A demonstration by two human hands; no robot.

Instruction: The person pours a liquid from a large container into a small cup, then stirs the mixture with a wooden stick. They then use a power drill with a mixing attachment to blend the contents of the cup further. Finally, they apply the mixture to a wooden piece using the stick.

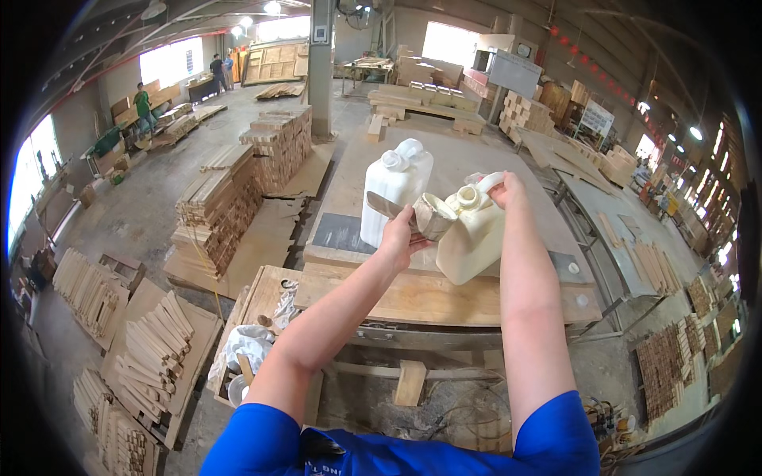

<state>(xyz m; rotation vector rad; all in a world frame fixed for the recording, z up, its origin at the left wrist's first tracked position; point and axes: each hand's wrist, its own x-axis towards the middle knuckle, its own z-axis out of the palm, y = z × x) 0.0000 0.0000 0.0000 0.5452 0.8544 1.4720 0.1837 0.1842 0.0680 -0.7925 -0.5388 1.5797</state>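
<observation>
My left hand [399, 236] is closed round a small, stained cup [433, 219] with a pale rim. A flat brownish blade or stick [382, 205] juts out to the left beside the same hand; I cannot tell whether the fingers grip it too. With my right hand [509, 190] I grip the handle of a cream plastic jerrycan [475, 247], which leans toward the cup. The jerrycan's uncapped neck is close beside the cup's rim. Just left and behind stands a white capped jerrycan [387, 208], with another white jerrycan [418, 159] partly hidden behind it.
Under the jerrycans is a wooden workbench [381, 295]. At its near left lie a white cloth [248, 346] and a white pot [236, 390]. Stacked timber [214, 214] stands on the left. A grey-topped metal table [607, 238] is on the right. People [144, 109] are far off at left.
</observation>
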